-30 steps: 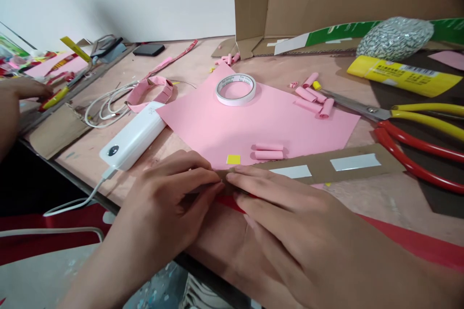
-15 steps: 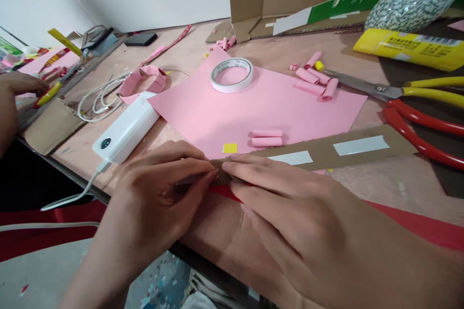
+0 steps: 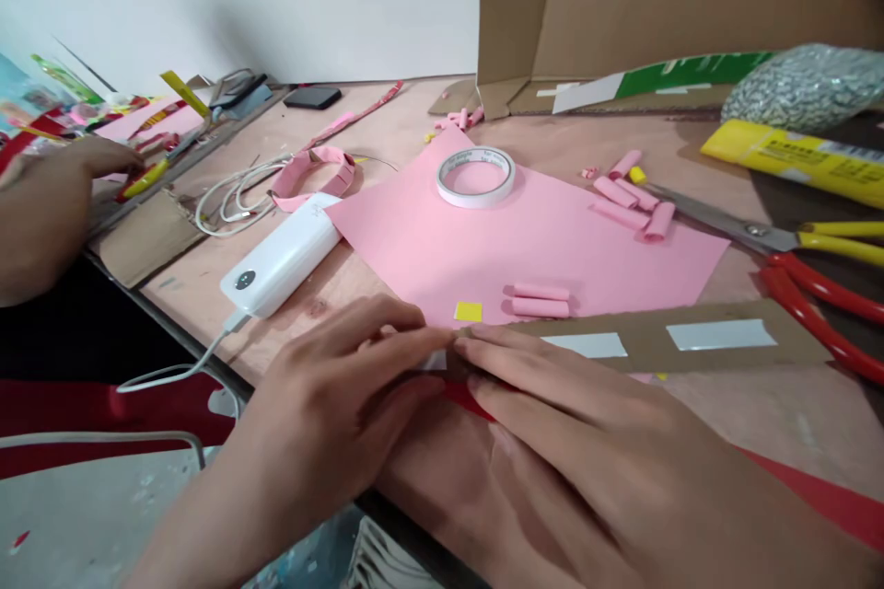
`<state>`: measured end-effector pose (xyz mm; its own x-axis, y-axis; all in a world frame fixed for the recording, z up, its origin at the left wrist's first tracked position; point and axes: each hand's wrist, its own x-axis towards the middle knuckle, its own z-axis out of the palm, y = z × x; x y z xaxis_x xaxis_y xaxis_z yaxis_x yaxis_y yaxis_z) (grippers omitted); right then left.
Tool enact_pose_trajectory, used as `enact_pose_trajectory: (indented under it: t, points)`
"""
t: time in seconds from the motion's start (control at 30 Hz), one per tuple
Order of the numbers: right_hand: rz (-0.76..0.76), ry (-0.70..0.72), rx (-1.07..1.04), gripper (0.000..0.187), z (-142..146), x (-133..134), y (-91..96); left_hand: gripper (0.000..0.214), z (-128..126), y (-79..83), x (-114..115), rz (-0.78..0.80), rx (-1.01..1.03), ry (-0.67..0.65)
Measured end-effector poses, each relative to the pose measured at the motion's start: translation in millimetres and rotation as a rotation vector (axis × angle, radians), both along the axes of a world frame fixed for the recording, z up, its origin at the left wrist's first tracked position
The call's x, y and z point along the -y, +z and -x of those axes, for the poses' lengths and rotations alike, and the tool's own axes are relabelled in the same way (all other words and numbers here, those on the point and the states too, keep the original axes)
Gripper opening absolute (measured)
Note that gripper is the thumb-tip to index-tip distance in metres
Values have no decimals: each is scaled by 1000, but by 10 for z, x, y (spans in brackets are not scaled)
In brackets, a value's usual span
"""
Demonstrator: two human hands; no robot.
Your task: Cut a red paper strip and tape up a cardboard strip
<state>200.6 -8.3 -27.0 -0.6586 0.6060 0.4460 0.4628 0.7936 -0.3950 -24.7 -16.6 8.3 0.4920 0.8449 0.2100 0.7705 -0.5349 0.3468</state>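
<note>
A brown cardboard strip (image 3: 645, 340) with white tape pieces (image 3: 722, 334) lies near the table's front edge, over red paper (image 3: 470, 398). My left hand (image 3: 345, 377) grips around its left end, index finger along the far side and thumb in front. A small piece of tape shows between them. My right hand (image 3: 587, 433) holds the strip with extended fingers, fingertips close to the left ones. The strip's middle is hidden under this hand. Just beyond lie a yellow paper square (image 3: 469, 312) and two pink paper rolls (image 3: 540, 300).
Pink paper (image 3: 414, 221) carries a tape roll (image 3: 476, 177) and more paper rolls (image 3: 639, 193). Scissors (image 3: 773, 239) and a yellow packet (image 3: 794, 161) are right. A power bank (image 3: 283, 253) with cable lies left. Another person's hand (image 3: 55, 202) is at far left. Cardboard (image 3: 622, 0) stands behind.
The view has shifted, so everything sits lower and further right. My left thumb and index finger have moved apart from their pinch, uncovering a tape piece. My right hand stays on the strip.
</note>
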Motion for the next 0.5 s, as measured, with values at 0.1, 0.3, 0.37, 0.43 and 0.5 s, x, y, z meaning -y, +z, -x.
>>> enact_pose_trajectory:
  t: [0.1,0.3,0.37,0.43,0.5]
  points:
    - [21,36,11,38,-3,-6,-67,33,93,22,90,9,-161,-87]
    - [12,-25,-18,39,-51,20,-194,41,178,-9,156,54,-265,-44]
    - [-10,-17,-12,37,-73,20,-197,45,198,-45,145,46,-240,-13]
    - [-12,-7,24,37,-91,11,-181,46,212,-76,120,5,-188,21]
    - [-7,6,52,39,-101,-2,-156,48,219,-92,88,-13,-125,55]
